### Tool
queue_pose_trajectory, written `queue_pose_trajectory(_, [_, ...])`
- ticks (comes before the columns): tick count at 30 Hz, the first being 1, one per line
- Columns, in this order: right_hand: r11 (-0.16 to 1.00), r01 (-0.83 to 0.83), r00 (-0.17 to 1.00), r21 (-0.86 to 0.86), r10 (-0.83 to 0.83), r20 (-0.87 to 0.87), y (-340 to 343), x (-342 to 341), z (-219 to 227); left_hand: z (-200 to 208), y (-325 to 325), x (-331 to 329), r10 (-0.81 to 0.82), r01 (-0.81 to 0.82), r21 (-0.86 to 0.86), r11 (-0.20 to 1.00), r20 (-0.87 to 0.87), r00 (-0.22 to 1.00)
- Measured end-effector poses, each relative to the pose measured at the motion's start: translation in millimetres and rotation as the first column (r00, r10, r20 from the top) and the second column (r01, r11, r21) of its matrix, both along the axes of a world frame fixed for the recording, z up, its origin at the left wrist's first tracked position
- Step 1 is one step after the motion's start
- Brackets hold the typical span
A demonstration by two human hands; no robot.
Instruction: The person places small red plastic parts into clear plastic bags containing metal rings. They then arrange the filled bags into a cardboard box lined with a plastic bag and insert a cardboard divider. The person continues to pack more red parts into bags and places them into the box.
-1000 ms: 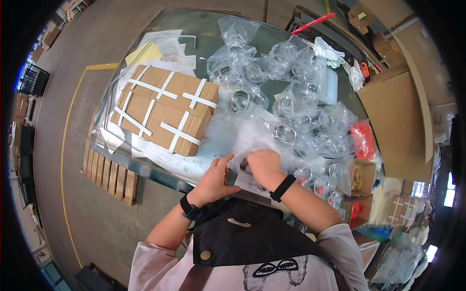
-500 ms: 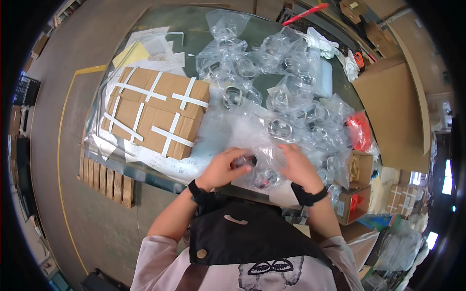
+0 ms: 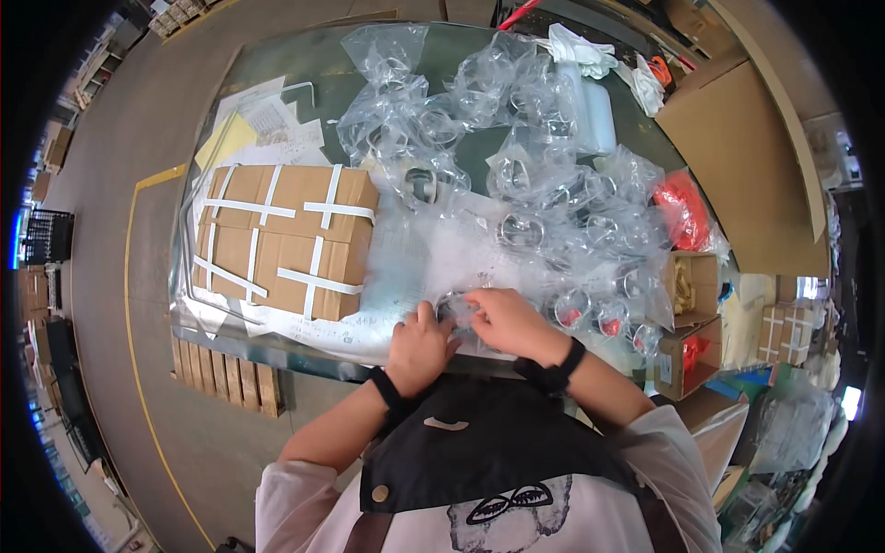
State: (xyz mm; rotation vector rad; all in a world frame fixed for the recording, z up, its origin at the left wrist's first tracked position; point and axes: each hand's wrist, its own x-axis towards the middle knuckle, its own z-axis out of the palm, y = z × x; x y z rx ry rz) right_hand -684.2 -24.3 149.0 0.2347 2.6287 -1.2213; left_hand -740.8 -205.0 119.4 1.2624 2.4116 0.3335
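At the near edge of the table my left hand and my right hand meet over a small clear plastic bag. The left fingers are bent against the bag's near left side. From the right, my right hand pinches it with curled fingers. A dark rounded part shows inside, mostly hidden by my hands. Just right of my right hand lie clear bagged metal rings with red bits in them. Farther back, bagged metal rings lie spread under loose plastic.
A brown carton with white straps stands at the left on papers. Small open boxes and a red bag line the right edge. A tall cardboard sheet rises beyond, and a light-blue bottle-like object lies at the back.
My hands have come together on the small bag, the right one moving left. Bagged rings with red bits now show to the right. My view has shifted slightly.
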Motion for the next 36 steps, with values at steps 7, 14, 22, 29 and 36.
queue_pose_trajectory(7, [0.861, -0.169, 0.985, 0.48, 0.167, 0.047, -24.2, 22.5, -37.8, -10.2, 11.4, -17.3, -0.079, 0.076, 0.034, 0.997, 0.092, 0.993])
queue_pose_trajectory(14, [0.999, -0.024, 0.995, -0.028, 0.021, -0.102, 6.2, 23.1, -32.3, -1.3, 46.8, -7.4, -0.081, 0.108, 0.312, 0.944, -0.099, 0.992])
queue_pose_trajectory(22, [0.216, 0.676, 0.661, 0.704, -0.601, -0.45, 134.4, 268.5, -42.1, -27.6, 35.8, -21.1, -0.264, 0.274, 0.06, 0.96, -0.128, 0.956])
queue_pose_trajectory(29, [0.556, 0.675, 0.692, 0.486, -0.705, -0.154, 117.7, 286.0, -28.1, 31.3, 43.6, 34.1, -0.375, 0.381, -0.042, 0.924, 0.11, 0.921])
queue_pose_trajectory(36, [0.697, 0.625, 0.76, 0.353, -0.645, -0.072, 71.8, 215.2, -1.7, -7.9, 58.6, 48.2, -0.286, 0.285, -0.032, 0.958, -0.076, 0.955])
